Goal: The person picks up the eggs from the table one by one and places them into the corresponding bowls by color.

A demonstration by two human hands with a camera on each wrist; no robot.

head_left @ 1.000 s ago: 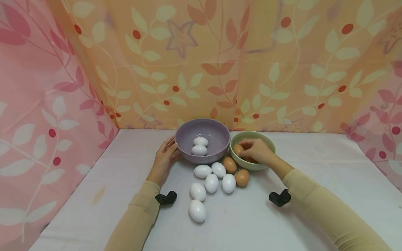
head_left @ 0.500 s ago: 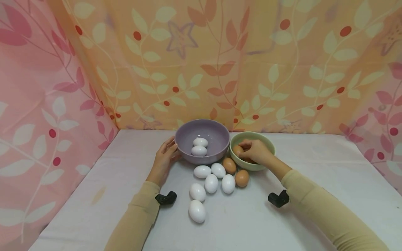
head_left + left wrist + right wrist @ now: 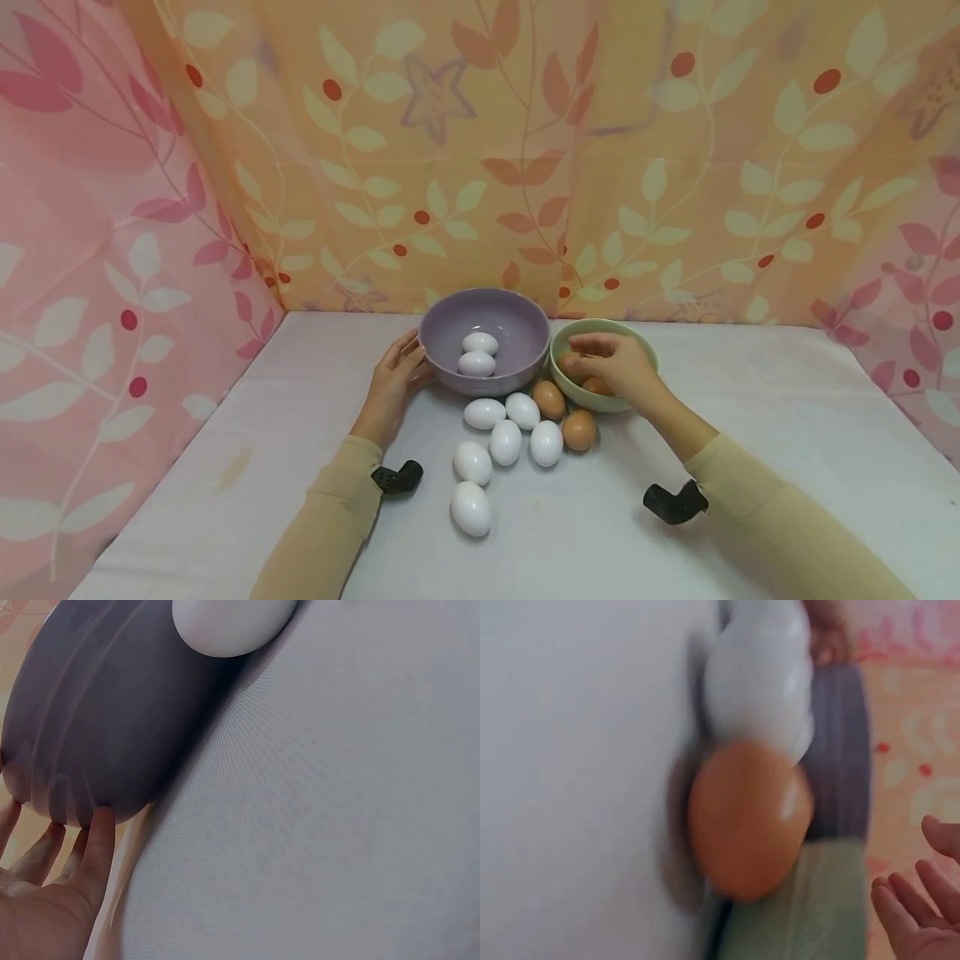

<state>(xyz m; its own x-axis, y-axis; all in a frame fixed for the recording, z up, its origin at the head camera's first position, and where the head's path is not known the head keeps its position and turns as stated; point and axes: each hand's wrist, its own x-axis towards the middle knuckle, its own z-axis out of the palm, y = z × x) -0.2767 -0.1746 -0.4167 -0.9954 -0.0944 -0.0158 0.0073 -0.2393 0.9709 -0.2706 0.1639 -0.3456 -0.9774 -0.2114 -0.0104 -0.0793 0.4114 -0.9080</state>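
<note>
My left hand (image 3: 390, 387) rests its fingertips on the left side of a purple bowl (image 3: 521, 333); the left wrist view shows the fingers (image 3: 97, 847) lightly touching the outer wall. Two white eggs (image 3: 476, 364) lie in that bowl. Over the smaller green bowl (image 3: 603, 403), at its right, is my right hand (image 3: 626, 367), thumb and fingers spread and holding nothing. Brown eggs (image 3: 597, 386) sit inside the green bowl, partly hidden by the hand. In the right wrist view the right hand (image 3: 919, 915) appears beside the green bowl's wall, fingers extended.
In front of the bowls are two brown eggs (image 3: 579, 431) and several white eggs (image 3: 506, 442), with one white egg (image 3: 471, 509) nearest me. A white cloth (image 3: 750, 400) covers the table. Patterned curtains (image 3: 525, 167) stand behind and at both sides.
My right hand has let go of a brown egg in the green bowl; its fingers have spread and the hand has lifted slightly. My left hand stays at the purple bowl.
</note>
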